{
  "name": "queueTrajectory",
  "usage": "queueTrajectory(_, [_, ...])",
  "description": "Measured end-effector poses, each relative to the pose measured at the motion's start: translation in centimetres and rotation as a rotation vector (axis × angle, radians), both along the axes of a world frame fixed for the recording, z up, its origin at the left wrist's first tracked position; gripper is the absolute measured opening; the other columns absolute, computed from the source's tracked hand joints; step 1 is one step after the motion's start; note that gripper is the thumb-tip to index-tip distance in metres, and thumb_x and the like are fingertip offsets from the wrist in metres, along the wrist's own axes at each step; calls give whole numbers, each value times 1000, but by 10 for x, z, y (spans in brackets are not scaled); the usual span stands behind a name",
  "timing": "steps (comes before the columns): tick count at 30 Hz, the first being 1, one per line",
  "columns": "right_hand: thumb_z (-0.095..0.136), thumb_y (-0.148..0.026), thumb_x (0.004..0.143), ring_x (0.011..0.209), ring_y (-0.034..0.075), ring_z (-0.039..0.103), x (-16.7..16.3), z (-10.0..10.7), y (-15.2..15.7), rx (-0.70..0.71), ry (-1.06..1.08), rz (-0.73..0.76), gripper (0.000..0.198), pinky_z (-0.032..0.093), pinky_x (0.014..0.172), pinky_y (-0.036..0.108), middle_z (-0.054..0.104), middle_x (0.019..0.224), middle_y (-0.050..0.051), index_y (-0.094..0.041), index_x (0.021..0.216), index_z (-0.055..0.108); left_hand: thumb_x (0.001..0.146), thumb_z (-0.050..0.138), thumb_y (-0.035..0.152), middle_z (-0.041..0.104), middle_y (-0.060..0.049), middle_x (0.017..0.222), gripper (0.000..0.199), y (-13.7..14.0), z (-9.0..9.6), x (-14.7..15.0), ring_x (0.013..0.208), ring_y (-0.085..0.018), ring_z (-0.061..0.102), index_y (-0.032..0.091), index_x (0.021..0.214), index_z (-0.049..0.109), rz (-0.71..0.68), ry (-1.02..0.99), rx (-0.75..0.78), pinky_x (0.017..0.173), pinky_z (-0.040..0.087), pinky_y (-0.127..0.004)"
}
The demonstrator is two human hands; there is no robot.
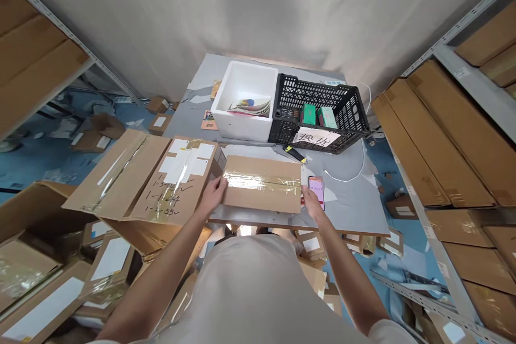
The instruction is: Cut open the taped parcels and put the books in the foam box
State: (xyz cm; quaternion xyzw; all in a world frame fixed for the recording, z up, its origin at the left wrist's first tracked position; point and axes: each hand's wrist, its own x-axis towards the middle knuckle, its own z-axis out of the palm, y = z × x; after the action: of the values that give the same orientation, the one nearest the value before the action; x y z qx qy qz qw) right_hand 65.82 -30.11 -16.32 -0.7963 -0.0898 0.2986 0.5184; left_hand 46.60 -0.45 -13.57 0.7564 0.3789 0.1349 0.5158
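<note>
A closed cardboard box point(262, 201), with shiny clear tape along the middle of its top, sits at the front of the table between my hands. My left hand point(213, 195) grips its left end, the fingers partly hidden. At the opposite end, my right hand point(310, 201) holds the box's right edge with bent fingers. Just behind the box lies a black and yellow box cutter point(295, 153). A phone point(316, 191) with a lit pink screen rests right beside my right hand. To the left stands a larger carton point(159, 193) with white labels and handwritten marks.
A white foam box point(244, 128) with papers inside and a black plastic crate point(350, 137) with green boxes stand at the table's back. A white cable point(350, 178) curves on the right. Shelves with cartons point(441, 134) flank the table; more boxes point(107, 258) lie lower left.
</note>
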Motion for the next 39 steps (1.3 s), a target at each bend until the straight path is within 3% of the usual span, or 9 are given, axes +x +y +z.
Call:
queueTrajectory(4, [52, -44, 77, 85, 21, 63, -23, -17, -24, 92, -74, 8, 41, 51, 77, 37, 64, 109, 9, -21, 110, 61, 73, 55, 61, 59, -14, 123, 66, -10, -15, -30, 115, -27, 53, 15, 121, 57, 3, -69, -152, 98, 39, -40])
queueTrajectory(7, [66, -27, 63, 108, 24, 57, -38, -21, -32, 116, -89, 98, 61, 47, 90, 40, 53, 129, 8, -28, 123, 53, 61, 69, 55, 60, -14, 121, 75, -19, -31, -46, 112, -27, 56, 17, 124, 53, -45, -65, -301, 96, 42, -41])
queueTrajectory(10, [71, -21, 59, 116, 26, 53, -47, -21, -24, 175, -32, 146, 70, 44, 95, 42, 56, 126, 6, -29, 125, 50, 54, 75, 52, 61, -13, 117, 77, -25, -48, -49, 110, -26, 57, 19, 121, 53, -36, -49, -293, 97, 41, -43])
queueTrajectory(13, [69, -26, 64, 110, 24, 57, -48, -19, -12, 221, -12, 105, 57, 46, 93, 41, 63, 115, 5, -26, 119, 53, 59, 70, 56, 63, -14, 112, 73, -24, -56, -43, 109, -27, 57, 16, 117, 54, -25, -109, -292, 97, 41, -44])
queueTrajectory(18, [58, -44, 75, 92, 22, 62, -29, 2, -3, 108, -101, 102, 39, 49, 79, 34, 66, 104, 9, -21, 107, 58, 68, 63, 56, 62, -14, 110, 64, -10, -39, -26, 100, -26, 60, 16, 118, 54, -58, -122, -168, 88, 47, -42])
queueTrajectory(24, [28, -57, 89, 97, 27, 60, 8, 42, 23, -442, -287, 166, 54, 43, 81, 34, 67, 101, 13, -17, 98, 63, 83, 41, 56, 59, -13, 104, 52, 3, -14, 10, 101, -27, 57, 19, 117, 57, -44, 110, 186, 85, 47, -42])
queueTrajectory(27, [20, -60, 90, 98, 28, 61, 17, 43, 36, -572, -235, 187, 63, 41, 80, 34, 68, 97, 16, -15, 91, 66, 85, 38, 54, 61, -15, 104, 53, 9, -13, 25, 102, -30, 57, 17, 118, 56, -42, 238, 252, 85, 45, -44])
queueTrajectory(34, [24, -60, 89, 90, 26, 63, 27, 26, 43, -514, -170, 161, 65, 44, 75, 32, 69, 93, 17, -14, 89, 68, 85, 41, 48, 64, -16, 111, 53, 24, -16, 41, 107, -32, 56, 17, 127, 50, -132, 285, 250, 87, 44, -44])
queueTrajectory(39, [24, -53, 90, 79, 19, 65, 19, 12, 30, -329, -99, 122, 58, 49, 66, 27, 70, 94, 11, -14, 101, 65, 82, 47, 52, 59, -12, 125, 60, 19, -11, 27, 116, -29, 52, 19, 132, 46, -138, 128, 63, 96, 40, -44])
